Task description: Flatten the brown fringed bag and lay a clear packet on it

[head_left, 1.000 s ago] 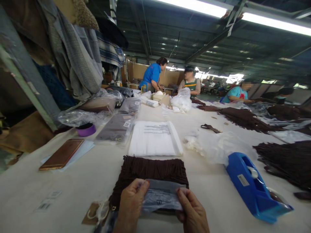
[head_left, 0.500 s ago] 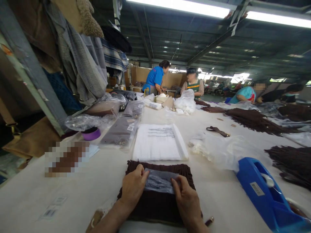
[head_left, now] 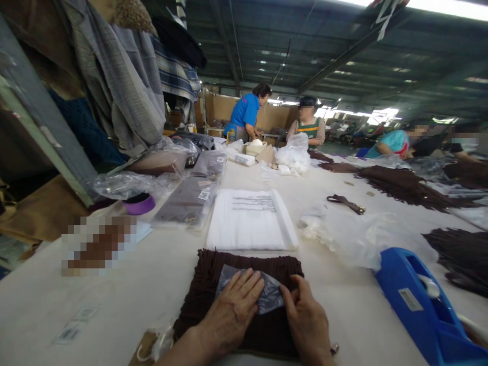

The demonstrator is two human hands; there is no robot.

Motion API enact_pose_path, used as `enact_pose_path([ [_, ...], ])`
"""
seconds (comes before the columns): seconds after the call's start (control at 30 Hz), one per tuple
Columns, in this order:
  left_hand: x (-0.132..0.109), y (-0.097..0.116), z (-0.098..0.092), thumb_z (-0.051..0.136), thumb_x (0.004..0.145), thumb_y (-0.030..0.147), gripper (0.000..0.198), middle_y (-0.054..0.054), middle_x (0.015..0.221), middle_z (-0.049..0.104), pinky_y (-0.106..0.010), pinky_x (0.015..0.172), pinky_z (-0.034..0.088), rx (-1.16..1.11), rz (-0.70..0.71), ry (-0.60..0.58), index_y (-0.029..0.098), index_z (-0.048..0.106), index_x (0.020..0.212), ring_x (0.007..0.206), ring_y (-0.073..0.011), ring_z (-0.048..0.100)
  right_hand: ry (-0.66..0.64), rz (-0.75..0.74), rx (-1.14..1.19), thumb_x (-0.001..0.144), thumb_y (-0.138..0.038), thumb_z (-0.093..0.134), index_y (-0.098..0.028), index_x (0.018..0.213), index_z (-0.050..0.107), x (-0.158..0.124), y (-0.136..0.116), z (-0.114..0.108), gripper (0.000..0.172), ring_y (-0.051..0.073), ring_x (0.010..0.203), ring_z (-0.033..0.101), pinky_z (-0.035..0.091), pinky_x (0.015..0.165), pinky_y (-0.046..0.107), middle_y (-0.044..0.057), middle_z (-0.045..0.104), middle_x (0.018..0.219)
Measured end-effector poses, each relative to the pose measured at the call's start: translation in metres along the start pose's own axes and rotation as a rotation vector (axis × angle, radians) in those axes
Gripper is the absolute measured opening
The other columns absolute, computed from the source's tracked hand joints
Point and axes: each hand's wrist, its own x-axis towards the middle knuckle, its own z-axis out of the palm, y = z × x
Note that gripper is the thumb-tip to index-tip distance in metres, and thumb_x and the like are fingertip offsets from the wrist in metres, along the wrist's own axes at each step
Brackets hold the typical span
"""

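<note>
Cloth: dark brown, plain. Bag on the cloth: translucent grey. Stack just behind the cloth: white, black printed lines. Dispenser right of the cloth: blue. Roll behind-left of the cloth: purple. Fabric far behind-left: blue-and-white plaid.

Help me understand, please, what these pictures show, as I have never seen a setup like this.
There is no machine: these are a person's two bare hands, seen from a camera worn on the head, looking forward and down. The left hand lies flat on a small clear plastic bag, which rests on a brown fringed piece. The right hand touches the bag's edge; I cannot tell whether it pinches it. On the table lie also a white folded stack and a blue tape dispenser. Other people work at the far end.
</note>
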Motion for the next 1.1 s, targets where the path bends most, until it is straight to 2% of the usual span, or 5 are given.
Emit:
enact_pose_path([
  [0.13, -0.003, 0.0, 0.002, 0.05, 0.084, 0.017, 0.06, -0.011, 0.144, 0.031, -0.046, 0.105, 0.037, -0.044, -0.012, -0.096, 0.014, 0.025, 0.139, 0.133, -0.0259, 0.027, 0.201, -0.295, 0.084, 0.09, -0.03, 0.044, -0.014, 0.109, 0.055, 0.0, -0.015, -0.012, 0.027, 0.016, 0.08, 0.066, 0.053, 0.069, 0.024, 0.009, 0.066, 0.092],
  [0.3, -0.002, 0.002, 0.0, 0.041, 0.087, 0.019, 0.065, -0.011, 0.147, 0.022, -0.047, 0.11, 0.028, -0.046, 0.014, -0.105, 0.016, 0.009, 0.143, 0.135, -0.0262, 0.02, -0.024, -0.644, 0.101, 0.09, -0.025, 0.041, -0.014, 0.125, 0.049, -0.005, -0.039, 0.013, 0.037, 0.02, 0.116, 0.052, 0.044, 0.095, 0.035, 0.01, 0.06, 0.12],
  [0.47, -0.005, 0.001, -0.013, 0.038, 0.089, 0.025, 0.066, -0.011, 0.149, 0.012, -0.055, 0.11, 0.019, -0.094, -0.085, -0.215, 0.016, 0.001, 0.143, 0.137, -0.0282, 0.01, -0.069, -0.678, -0.224, 0.09, -0.045, 0.04, -0.01, 0.134, 0.041, -0.013, -0.021, 0.042, 0.057, 0.027, 0.126, 0.041, 0.024, 0.106, 0.047, 0.012, 0.046, 0.136],
  [0.7, -0.014, -0.005, -0.015, 0.058, 0.078, 0.036, 0.079, -0.015, 0.148, 0.01, -0.055, 0.11, 0.015, -0.104, -0.325, -0.308, 0.019, 0.015, 0.142, 0.136, -0.0314, 0.006, -0.07, -0.631, -0.243, 0.093, -0.036, 0.033, -0.009, 0.128, 0.049, -0.018, -0.024, 0.045, 0.046, 0.026, 0.128, 0.038, 0.014, 0.11, 0.043, 0.01, 0.046, 0.136],
  [1.1, -0.024, -0.013, -0.011, 0.055, 0.08, 0.05, 0.074, -0.013, 0.147, 0.018, -0.052, 0.108, 0.023, -0.072, -0.313, -0.243, 0.025, 0.02, 0.141, 0.135, -0.0303, 0.016, 0.025, -0.602, -0.051, 0.087, -0.014, 0.036, -0.011, 0.137, 0.035, -0.014, -0.025, 0.026, 0.05, 0.023, 0.13, 0.036, 0.037, 0.105, 0.044, 0.012, 0.048, 0.135],
])
